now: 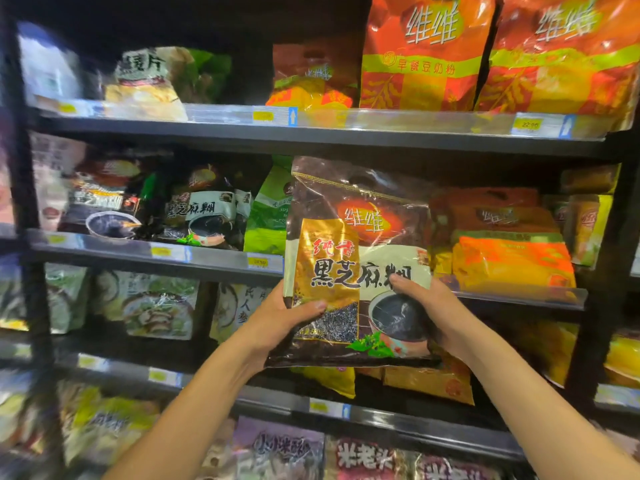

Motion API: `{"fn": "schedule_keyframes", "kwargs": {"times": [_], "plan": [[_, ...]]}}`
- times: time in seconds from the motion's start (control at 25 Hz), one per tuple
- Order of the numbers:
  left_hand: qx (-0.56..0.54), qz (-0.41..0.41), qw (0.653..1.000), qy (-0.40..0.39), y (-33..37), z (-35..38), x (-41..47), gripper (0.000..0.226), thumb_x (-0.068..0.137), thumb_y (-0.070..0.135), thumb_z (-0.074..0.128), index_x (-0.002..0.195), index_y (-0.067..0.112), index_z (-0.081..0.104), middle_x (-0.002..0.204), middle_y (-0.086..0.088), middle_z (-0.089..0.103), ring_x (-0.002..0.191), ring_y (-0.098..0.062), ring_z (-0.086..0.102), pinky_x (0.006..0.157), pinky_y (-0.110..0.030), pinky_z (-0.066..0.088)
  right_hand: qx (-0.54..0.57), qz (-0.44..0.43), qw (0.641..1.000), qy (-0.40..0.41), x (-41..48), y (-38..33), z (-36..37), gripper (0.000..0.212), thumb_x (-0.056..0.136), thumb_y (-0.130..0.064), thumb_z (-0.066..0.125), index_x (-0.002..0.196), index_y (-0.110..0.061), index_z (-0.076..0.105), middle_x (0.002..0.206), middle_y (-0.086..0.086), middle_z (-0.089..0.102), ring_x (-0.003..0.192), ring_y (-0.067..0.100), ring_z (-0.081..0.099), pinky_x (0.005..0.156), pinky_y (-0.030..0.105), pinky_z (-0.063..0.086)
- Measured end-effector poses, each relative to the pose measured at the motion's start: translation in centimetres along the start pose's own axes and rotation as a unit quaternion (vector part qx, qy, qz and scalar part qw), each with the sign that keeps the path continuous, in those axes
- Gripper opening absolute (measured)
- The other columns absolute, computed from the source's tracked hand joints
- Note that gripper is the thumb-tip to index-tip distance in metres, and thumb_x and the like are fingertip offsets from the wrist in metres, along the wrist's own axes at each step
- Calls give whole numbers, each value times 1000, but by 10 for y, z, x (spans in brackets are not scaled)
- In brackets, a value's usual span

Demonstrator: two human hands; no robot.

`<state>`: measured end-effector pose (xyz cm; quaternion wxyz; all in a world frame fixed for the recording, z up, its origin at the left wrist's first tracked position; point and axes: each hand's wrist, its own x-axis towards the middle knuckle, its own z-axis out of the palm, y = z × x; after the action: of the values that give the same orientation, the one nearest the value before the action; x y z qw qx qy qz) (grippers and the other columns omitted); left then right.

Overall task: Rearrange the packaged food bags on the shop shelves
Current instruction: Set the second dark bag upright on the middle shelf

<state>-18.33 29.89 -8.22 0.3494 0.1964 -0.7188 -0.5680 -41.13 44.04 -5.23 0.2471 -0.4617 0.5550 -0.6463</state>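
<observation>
A large dark brown bag of black sesame paste (pixel 360 237), with a gold panel and a bowl picture, is held upright in front of the second shelf (pixel 214 261). My left hand (pixel 280 317) grips its lower left corner, thumb across the front. My right hand (pixel 426 306) grips its lower right side, thumb on the white label. Behind it on that shelf stand a green bag (pixel 268 216) to the left and orange bags (pixel 505 247) to the right. Similar black sesame bags (pixel 204 213) stand further left.
The top shelf (pixel 346 133) carries big red-and-yellow bags (pixel 426 53) at the right and paler bags at the left. Lower shelves hold green, yellow and purple packets. Black uprights (pixel 602 271) frame the unit. Yellow price tags line the shelf edges.
</observation>
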Motion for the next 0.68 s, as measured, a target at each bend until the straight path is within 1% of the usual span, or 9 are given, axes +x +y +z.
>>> {"fn": "schedule_keyframes", "kwargs": {"times": [0.12,0.2,0.24,0.28,0.32,0.4,0.48,0.56,0.68], "plan": [[9,1,1000,23,-4,-26,-18,48,90,29,79,133,33,59,116,16,78,101,9,70,78,-7,48,8,-7,1000,-26,2,4,30,32,90,-31,74,119,-20,71,109,5,81,100,25,78,87,37,57],[12,2,999,40,-7,-46,-28,46,92,25,78,133,31,59,117,14,78,96,11,71,71,0,48,6,-10,999,-33,4,7,51,38,84,-36,77,118,-20,72,108,6,82,101,27,78,88,38,56],[17,1,999,48,-9,-57,-32,45,92,24,77,133,30,59,117,12,78,95,10,71,71,0,49,9,-11,999,-38,7,8,62,42,81,-38,78,118,-19,72,108,7,82,101,28,78,89,39,57],[20,1,998,54,-11,-68,-35,43,93,24,77,132,30,60,116,12,78,95,10,72,75,-2,51,10,-9,999,-41,9,10,73,44,80,-38,79,119,-19,71,109,7,81,101,29,78,91,41,57],[27,-1,998,60,-12,-78,-39,42,93,25,77,131,30,61,114,12,79,96,9,72,83,-7,53,9,-9,999,-46,11,11,84,44,82,-37,79,121,-19,70,110,7,81,102,29,78,93,42,57],[37,-7,997,71,-15,-104,-47,42,92,29,78,131,32,62,114,15,79,102,5,72,99,-21,51,6,-7,998,-59,17,12,112,38,90,-32,76,124,-19,69,111,5,81,102,27,78,92,41,58],[35,-15,996,80,-18,-135,-54,45,91,34,79,132,33,61,116,16,78,107,0,72,102,-26,49,13,-2,998,-66,22,13,144,37,92,-28,74,127,-17,68,111,6,81,101,27,78,85,37,59],[35,-21,995,88,-20,-167,-61,49,88,40,80,132,35,61,119,14,78,113,-4,70,102,-27,48,17,0,997,-73,27,13,178,38,93,-28,74,128,-16,67,111,6,81,101,27,78,83,35,59],[35,-22,994,96,-21,-215,-68,47,88,42,80,131,35,62,118,13,78,115,-7,70,103,-29,48,31,2,996,-83,36,12,224,45,87,-32,78,128,-18,66,114,7,80,105,29,77,93,43,59]]}}
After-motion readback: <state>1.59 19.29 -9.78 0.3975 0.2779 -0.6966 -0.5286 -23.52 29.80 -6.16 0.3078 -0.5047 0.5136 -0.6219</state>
